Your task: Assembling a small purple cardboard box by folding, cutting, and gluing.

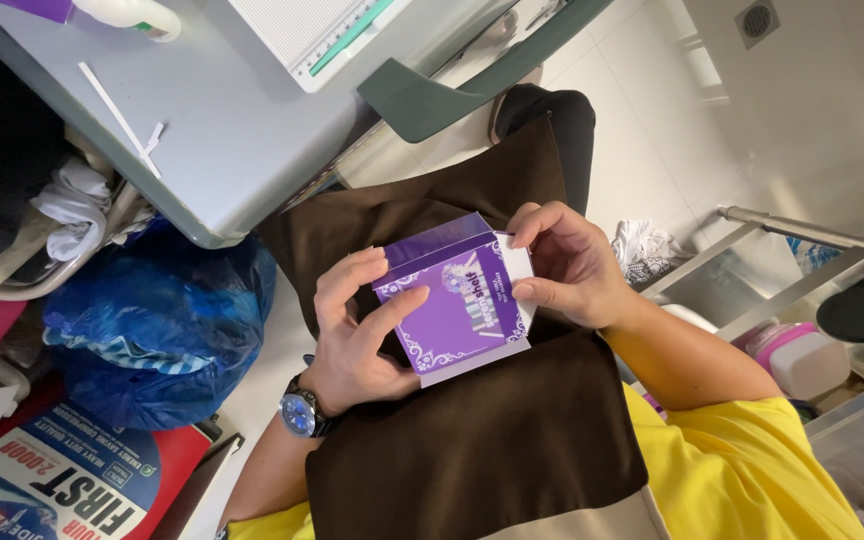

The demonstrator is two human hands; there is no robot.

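1. Hands held one thing together: a purple paper box (pixel 457 305), folded from printed card, over the person's lap on a brown cloth (pixel 472 440).
2. The left hand (pixel 357 335), with a wristwatch (pixel 302 412) on its wrist, was closed on the box's left side, thumb lying across the purple face.
3. The right hand (pixel 572 265) pinched the white flap at the right edge, fingers narrow and curled.
4. The box was tilted and its walls did not look fully closed.
5. Risk, as I judge it: too much thumb pressure could dent the thin card, and an uneven pull on the flap could tear a fold.
6. A grey table (pixel 222 130) stood near the knees, a blue plastic bag (pixel 152 330) below it.
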